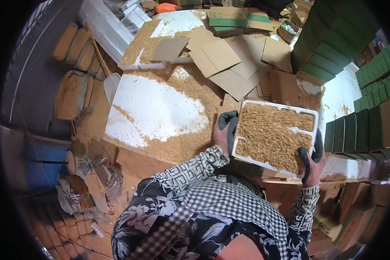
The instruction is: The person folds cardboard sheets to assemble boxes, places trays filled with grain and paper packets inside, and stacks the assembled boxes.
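Note:
A shallow white foam box (pixel 287 106) is held at the right front of the table, heaped with loose brown grain-like bits (pixel 271 136). My left hand (pixel 224 131), in a glove with dark finger parts, grips its left side. On the opposite side, my right hand (pixel 314 164) holds the box's right front corner, thumb over the rim and fingers along the outer wall. The undersides of the box and of my fingers are hidden. Just beyond it lie flat cardboard pieces (pixel 215 57).
Brown bits are spread over the white tabletop (pixel 156 104). Green cartons (pixel 329 43) are stacked at the far right, with a row of dark green boxes (pixel 362 132) nearer. Filled sacks (pixel 69 95) and a white shovel (pixel 112 86) stand left of the table.

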`<state>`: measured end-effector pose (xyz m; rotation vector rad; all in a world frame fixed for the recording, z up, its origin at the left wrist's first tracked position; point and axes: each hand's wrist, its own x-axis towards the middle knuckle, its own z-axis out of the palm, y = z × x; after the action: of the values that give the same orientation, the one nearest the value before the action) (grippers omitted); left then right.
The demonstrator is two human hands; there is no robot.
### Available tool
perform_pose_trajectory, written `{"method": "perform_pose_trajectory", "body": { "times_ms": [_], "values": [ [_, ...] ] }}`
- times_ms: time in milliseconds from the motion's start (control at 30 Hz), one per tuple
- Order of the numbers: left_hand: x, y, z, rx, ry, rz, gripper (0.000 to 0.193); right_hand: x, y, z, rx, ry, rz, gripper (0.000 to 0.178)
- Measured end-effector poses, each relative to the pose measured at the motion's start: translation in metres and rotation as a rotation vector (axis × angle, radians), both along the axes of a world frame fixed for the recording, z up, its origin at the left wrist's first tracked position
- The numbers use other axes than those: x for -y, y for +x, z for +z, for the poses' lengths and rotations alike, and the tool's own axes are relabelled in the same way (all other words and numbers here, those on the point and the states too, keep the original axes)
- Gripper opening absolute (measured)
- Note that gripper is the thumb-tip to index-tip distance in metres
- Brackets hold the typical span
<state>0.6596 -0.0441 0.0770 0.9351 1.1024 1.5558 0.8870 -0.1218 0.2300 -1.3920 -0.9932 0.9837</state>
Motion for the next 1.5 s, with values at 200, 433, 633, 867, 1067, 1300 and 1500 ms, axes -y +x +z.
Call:
{"method": "perform_pose_trajectory", "body": {
  "times_ms": [200, 433, 633, 867, 1067, 1300, 1500],
  "values": [
    [-0.130, -0.092, -0.029, -0.694, -0.184, 0.173, 0.070, -0.020, 0.024, -0.071, 0.065, -0.310, 0.001, 0.058],
    [-0.341, -0.227, -0.078, -2.077, -0.072, 0.421, 0.075, -0.040, 0.034, -0.070, 0.895, 0.093, -0.105, 0.039],
    [-0.266, -0.142, -0.068, -1.837, -0.261, 0.168, 0.044, 0.011, 0.188, -0.072, 0.640, 0.084, -0.466, 0.033],
    [-0.076, -0.150, -0.077, -0.869, -0.351, -0.283, 0.034, 0.060, 0.361, -0.229, 0.820, -0.526, -0.440, 0.038],
    [0.063, -0.128, -0.004, -0.673, -0.168, 0.435, 0.029, 0.022, 0.408, -0.272, 0.902, -1.189, -0.392, 0.065],
    [0.122, -0.043, 0.085, -0.903, 0.215, 0.616, 0.023, 0.046, 0.418, -0.323, 0.380, -0.476, -0.508, 0.038],
    [0.111, 0.011, 0.125, 0.336, 0.087, 0.440, 0.035, 0.017, 0.281, -0.101, -0.168, 0.139, 0.008, 0.040]
  ]
}}
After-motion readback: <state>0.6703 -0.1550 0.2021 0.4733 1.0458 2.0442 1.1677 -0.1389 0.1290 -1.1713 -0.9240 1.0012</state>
